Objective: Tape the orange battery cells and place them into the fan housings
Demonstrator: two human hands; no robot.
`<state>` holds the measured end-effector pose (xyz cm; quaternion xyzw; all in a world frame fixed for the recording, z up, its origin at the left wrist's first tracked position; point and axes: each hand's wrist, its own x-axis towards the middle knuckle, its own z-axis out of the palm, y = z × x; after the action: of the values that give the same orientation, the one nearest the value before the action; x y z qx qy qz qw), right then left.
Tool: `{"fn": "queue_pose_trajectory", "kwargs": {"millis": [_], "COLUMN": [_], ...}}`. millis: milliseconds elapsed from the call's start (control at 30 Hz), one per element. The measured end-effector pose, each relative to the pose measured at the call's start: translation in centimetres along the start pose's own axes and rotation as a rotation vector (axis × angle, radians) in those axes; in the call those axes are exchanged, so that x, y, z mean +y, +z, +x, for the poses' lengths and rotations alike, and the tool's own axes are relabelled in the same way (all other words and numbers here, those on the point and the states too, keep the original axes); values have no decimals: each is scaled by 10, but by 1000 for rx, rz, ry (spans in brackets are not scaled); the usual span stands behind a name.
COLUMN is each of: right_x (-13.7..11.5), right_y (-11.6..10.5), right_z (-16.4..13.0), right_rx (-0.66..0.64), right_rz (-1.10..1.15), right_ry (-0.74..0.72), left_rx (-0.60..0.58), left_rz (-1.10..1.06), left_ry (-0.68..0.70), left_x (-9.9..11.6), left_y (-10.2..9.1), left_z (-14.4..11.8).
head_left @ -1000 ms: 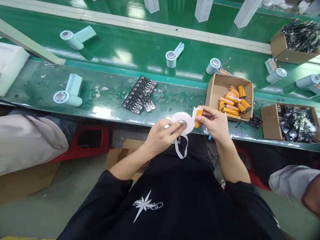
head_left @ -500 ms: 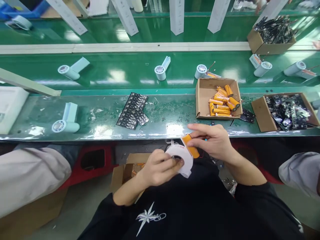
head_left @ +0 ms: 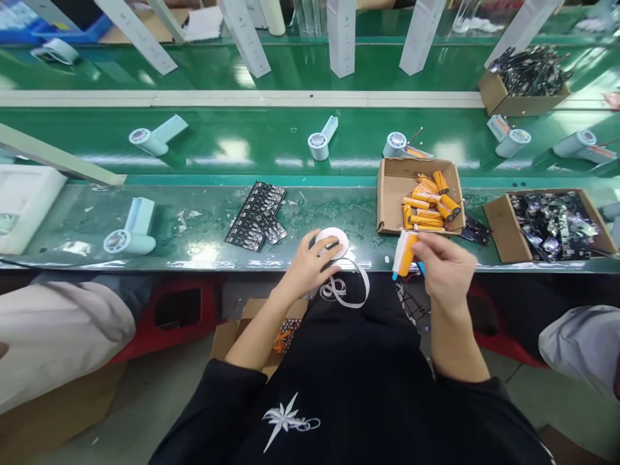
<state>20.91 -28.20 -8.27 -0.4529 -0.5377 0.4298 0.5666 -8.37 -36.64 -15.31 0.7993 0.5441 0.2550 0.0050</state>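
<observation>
My left hand (head_left: 312,261) is at the bench's front edge, its fingers on a roll of white tape (head_left: 340,240) lying at the edge. A loose curl of white strip (head_left: 361,296) hangs below the roll over my dark clothing. Held up in my right hand (head_left: 448,265) is an orange battery (head_left: 409,250), pinched between thumb and fingers, with a white strip along its left side and a blue bit at its lower end. Just behind it stands a cardboard box (head_left: 391,194) of orange batteries with thin wires.
Black circuit boards (head_left: 254,216) lie left of centre. A pale blue fan housing (head_left: 128,236) stands farther left; more housings sit on the green belt (head_left: 261,139). At right is a box of circuit parts (head_left: 501,226). People sit on both sides, a sleeve (head_left: 62,342) close on the left.
The tape roll has gone from in front of my body up to the bench edge with my left hand. My right hand has carried the battery rightward, away from the roll, a white strip now along it.
</observation>
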Motion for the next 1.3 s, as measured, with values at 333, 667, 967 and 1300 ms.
{"fn": "queue_pose_trajectory", "kwargs": {"millis": [333,667,967,1300], "right_x": [20,23,41,34], "right_y": [16,-6,4,-37], "right_z": [-38,-33,-45,-30], "right_rx": [-347,-721,-857,-554], "right_rz": [-54,-179,-61,-242], "right_ry": [240,2,-71,-122], "left_rx": [243,189,117,-45], "left_rz": [69,-321,-425,-379], "left_ry": [255,5,-94,-82], "left_x": [79,81,83,-5], "left_y": [11,4,1,-2], "left_z": [5,14,18,143]}}
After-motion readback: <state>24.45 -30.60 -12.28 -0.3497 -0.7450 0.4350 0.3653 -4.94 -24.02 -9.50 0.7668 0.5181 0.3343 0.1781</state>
